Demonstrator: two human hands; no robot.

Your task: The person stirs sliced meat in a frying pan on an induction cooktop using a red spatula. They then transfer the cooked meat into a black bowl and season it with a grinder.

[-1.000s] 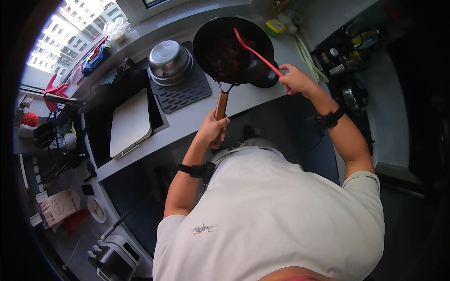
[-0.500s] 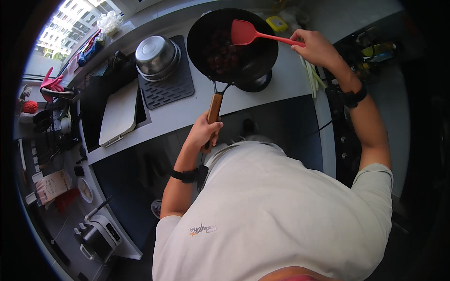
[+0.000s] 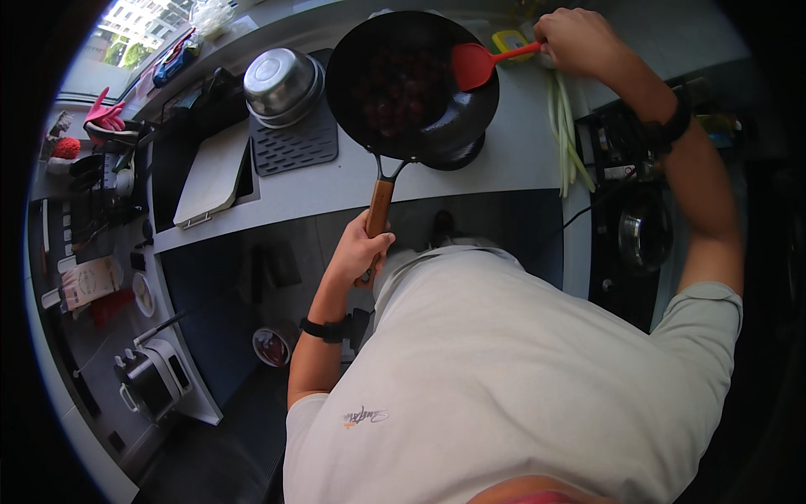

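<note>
A black wok [image 3: 457,122] stands over a dark round base [image 3: 457,157] on the counter. Dark reddish chunks of food [image 3: 396,97] lie in the wok, their kind too dim to make out. My left hand [image 3: 363,252] is wrapped round the wok's wooden handle [image 3: 381,208]. In my right hand [image 3: 578,40] is the handle of a red spatula [image 3: 475,66]. The spatula's blade is at the right inner side of the wok, apart from the food; I cannot tell whether it touches the wall.
Left of the wok, upturned metal bowls [image 3: 280,84] rest on a grey drying mat [image 3: 294,151]. A white board [image 3: 211,181] lies across the sink. Long green stalks [image 3: 562,134] and a yellow item [image 3: 512,42] are at right. A toaster-like appliance [image 3: 155,382] stands at lower left.
My right hand has moved right and away from me, drawing the spatula from the wok's middle to its right side. My left hand keeps its grip on the handle.
</note>
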